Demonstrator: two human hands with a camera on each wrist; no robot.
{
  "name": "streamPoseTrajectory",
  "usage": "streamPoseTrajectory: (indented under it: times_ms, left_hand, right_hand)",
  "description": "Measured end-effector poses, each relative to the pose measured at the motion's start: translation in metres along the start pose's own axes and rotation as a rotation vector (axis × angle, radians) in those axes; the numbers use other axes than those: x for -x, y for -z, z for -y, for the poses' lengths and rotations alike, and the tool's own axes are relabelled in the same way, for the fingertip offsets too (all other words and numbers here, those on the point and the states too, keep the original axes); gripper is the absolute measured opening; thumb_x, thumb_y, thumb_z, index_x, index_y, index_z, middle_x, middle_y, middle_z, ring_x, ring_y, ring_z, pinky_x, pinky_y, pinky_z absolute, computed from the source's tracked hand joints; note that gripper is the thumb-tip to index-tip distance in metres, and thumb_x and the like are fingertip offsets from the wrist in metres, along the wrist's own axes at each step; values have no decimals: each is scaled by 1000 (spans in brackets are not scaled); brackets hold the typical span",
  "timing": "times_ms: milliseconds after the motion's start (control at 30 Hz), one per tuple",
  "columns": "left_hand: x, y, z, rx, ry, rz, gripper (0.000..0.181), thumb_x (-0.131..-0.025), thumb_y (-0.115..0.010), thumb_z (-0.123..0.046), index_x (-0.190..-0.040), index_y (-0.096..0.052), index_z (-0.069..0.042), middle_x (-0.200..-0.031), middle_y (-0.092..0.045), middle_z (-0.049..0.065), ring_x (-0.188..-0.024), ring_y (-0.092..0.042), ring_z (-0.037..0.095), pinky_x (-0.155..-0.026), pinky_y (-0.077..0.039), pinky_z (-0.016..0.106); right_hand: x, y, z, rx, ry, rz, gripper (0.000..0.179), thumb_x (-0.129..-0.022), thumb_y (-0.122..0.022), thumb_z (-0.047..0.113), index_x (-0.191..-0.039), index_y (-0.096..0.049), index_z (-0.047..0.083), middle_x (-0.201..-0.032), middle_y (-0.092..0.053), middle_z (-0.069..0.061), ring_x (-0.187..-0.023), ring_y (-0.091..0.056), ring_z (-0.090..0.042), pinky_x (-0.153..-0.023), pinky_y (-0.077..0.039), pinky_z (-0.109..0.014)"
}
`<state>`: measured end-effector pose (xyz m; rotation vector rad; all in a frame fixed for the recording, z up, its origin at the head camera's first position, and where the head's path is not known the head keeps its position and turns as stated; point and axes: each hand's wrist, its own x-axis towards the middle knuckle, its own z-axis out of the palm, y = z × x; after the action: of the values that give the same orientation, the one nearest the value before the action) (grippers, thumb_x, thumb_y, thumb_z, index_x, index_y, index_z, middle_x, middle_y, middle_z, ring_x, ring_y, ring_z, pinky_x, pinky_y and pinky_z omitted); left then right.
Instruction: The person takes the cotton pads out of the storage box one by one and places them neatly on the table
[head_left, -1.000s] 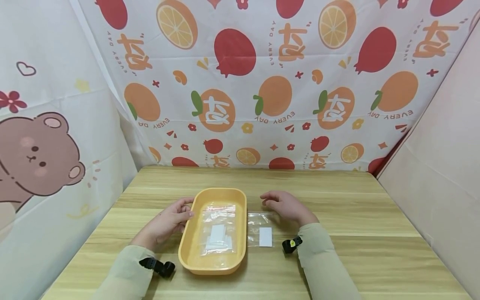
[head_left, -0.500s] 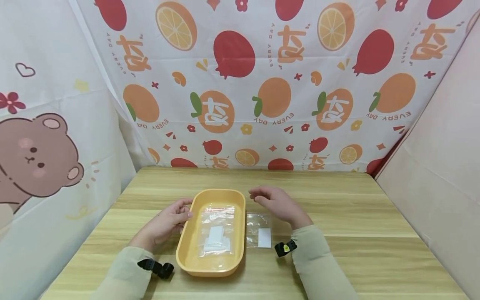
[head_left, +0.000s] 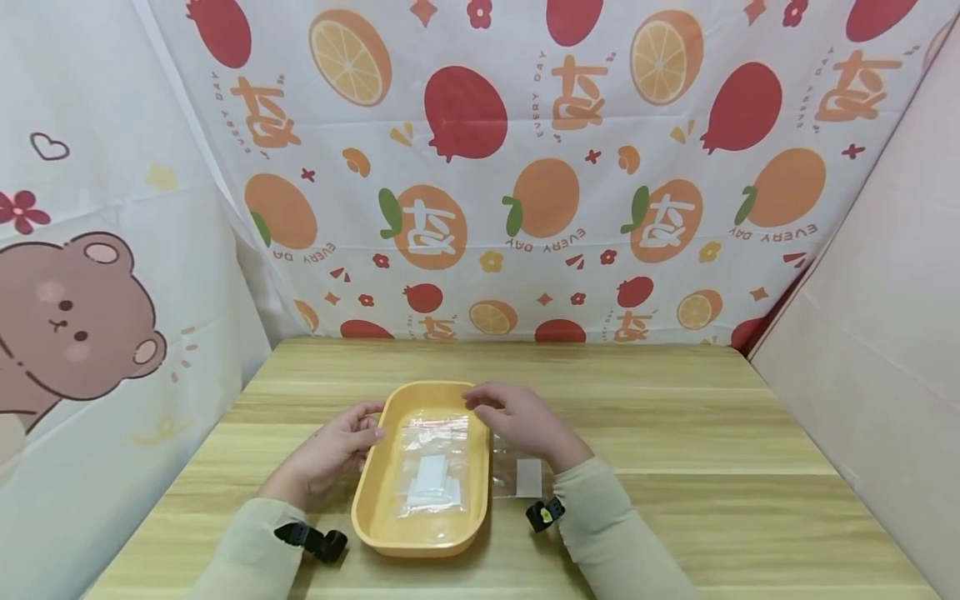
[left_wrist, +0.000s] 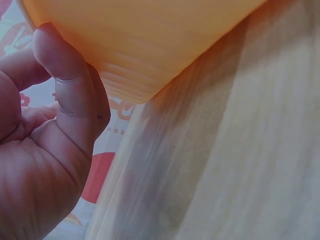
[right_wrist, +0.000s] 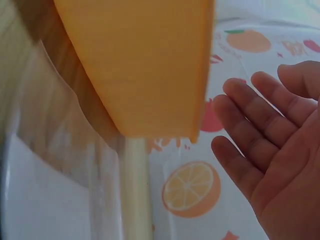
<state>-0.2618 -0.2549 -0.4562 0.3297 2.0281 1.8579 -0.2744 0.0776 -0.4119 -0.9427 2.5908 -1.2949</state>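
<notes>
A yellow plastic tray (head_left: 420, 529) sits on the table, long side toward me. My left hand (head_left: 333, 450) pinches its left rim between thumb and fingers; the left wrist view shows the thumb (left_wrist: 60, 60) against the tray wall. Inside lies a clear zip bag (head_left: 435, 442) with white rectangular pieces (head_left: 431, 479). My right hand (head_left: 521, 421) is over the tray's far right rim with fingers loosely extended. In the right wrist view these fingers (right_wrist: 255, 120) hold nothing and look apart from the tray. Beneath that arm, another clear bag (head_left: 505, 477) with a white rectangle (head_left: 528, 477) lies partly hidden.
The wood-grain table (head_left: 697, 467) extends to both sides and behind the tray. A fruit-print cloth (head_left: 487, 208) hangs along its back edge. Pale cloths (head_left: 885, 333) stand at the left and right sides. Each wrist wears a black strapped camera (head_left: 322, 546).
My right hand has moved left from beside the tray to over its right rim, its forearm now nearer the bag on the table. The left hand keeps its grip on the tray.
</notes>
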Motion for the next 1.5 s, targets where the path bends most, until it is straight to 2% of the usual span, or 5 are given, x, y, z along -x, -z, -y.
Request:
streamPoseTrajectory:
  times_ms: [433, 733, 1100, 1367, 1500]
  left_hand:
    - [1, -2, 1, 1, -22, 9, 63, -104, -55, -8, -155, -21, 4, -104, -55, 20, -78, -65, 20, -62, -59, 31]
    - [-1, 0, 2, 8, -24, 15, 62, -104, -54, -7, -155, -22, 4, -104, -55, 20, -76, -64, 19, -59, -58, 29]
    - [-1, 1, 5, 16, -18, 23, 61, -104, -55, -9, -155, -22, 3, -105, -55, 19, -79, -66, 21, -63, -60, 31]
    - [-1, 0, 6, 34, -37, 44, 62, -105, -54, -8, -154, -20, 7, -104, -55, 19, -80, -65, 20, -64, -60, 33]
    - [-1, 1, 6, 29, -34, 30, 62, -104, -55, -10, -154, -21, 5, -104, -56, 18, -81, -66, 20, -65, -61, 34]
  right_hand:
    - [-22, -25, 4, 103, -52, 35, 34, -105, -53, 32, -135, -65, 21, -121, -66, 15, -117, -59, -10, -100, -50, -37]
    - [-34, -33, 6, 174, -72, 55, 31, -105, -55, 29, -134, -66, 22, -121, -66, 13, -116, -59, -7, -101, -49, -35]
    - [-47, -47, 9, 267, -50, 111, 31, -102, -61, 24, -132, -66, 17, -116, -69, 9, -108, -61, -6, -99, -50, -30]
    - [-52, -53, 10, 404, -44, 142, 36, -98, -67, 28, -134, -65, 20, -116, -69, 8, -107, -62, -8, -95, -51, -29]
    - [-54, -55, 14, 479, -61, 161, 40, -97, -67, 32, -136, -64, 23, -118, -68, 9, -108, -61, -8, -96, -51, -31]
